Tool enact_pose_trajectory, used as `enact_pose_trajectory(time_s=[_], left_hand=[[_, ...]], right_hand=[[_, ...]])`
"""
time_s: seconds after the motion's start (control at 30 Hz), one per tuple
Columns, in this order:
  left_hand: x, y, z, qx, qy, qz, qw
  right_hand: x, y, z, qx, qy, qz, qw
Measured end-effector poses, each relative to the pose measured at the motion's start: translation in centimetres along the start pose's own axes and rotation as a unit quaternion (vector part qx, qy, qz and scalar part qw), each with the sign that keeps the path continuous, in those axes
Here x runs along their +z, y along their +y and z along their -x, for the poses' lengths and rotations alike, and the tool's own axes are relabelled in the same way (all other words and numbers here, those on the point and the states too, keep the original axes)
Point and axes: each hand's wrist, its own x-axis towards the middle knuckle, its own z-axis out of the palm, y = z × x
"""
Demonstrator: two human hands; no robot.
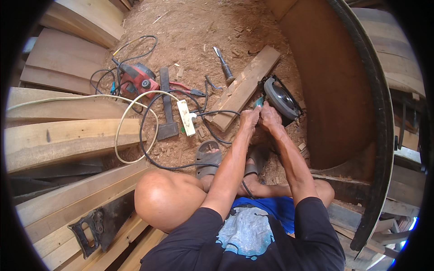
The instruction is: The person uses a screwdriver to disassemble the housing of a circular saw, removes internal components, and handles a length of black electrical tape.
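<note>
Both my arms reach forward to a circular saw (pixel 284 100) with a dark round guard and a teal body. My left hand (pixel 250 117) is closed at its teal part, and my right hand (pixel 270 115) grips the handle beside it. My fingers partly hide the handle. The saw stands at the right edge of a wooden plank (pixel 249 86) that lies slanted on the ground; I cannot tell whether the blade touches it. A chisel (pixel 224 67) with a dark handle lies along the plank's far left side.
Left of the plank lie a white power strip (pixel 186 118), looped cables, red-handled pliers (pixel 187 89), a long iron-headed tool (pixel 166 108) and a red electric planer (pixel 138 80). A handsaw (pixel 101 226) rests on stacked boards (pixel 72 140). A large curved panel (pixel 334 86) rises at right.
</note>
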Motion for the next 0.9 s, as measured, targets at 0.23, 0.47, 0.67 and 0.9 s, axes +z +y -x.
enact_pose_trajectory(time_s=[0.23,0.47,0.67,0.9], left_hand=[[-0.1,-0.6,-1.8,-0.045,-0.045,0.208,0.976],[0.0,-2.8,-2.1,0.016,-0.011,0.16,0.987],[-0.7,-1.8,-0.9,0.034,-0.021,0.038,0.998],[-0.3,0.1,0.0,0.036,-0.012,-0.029,0.999]], right_hand=[[0.8,0.0,-0.5,-0.03,0.014,0.008,0.999],[0.4,-0.2,-0.7,-0.055,0.002,0.021,0.998],[0.9,0.5,-0.6,-0.032,0.021,0.005,0.999],[0.7,3.0,0.2,-0.108,0.013,-0.016,0.994]])
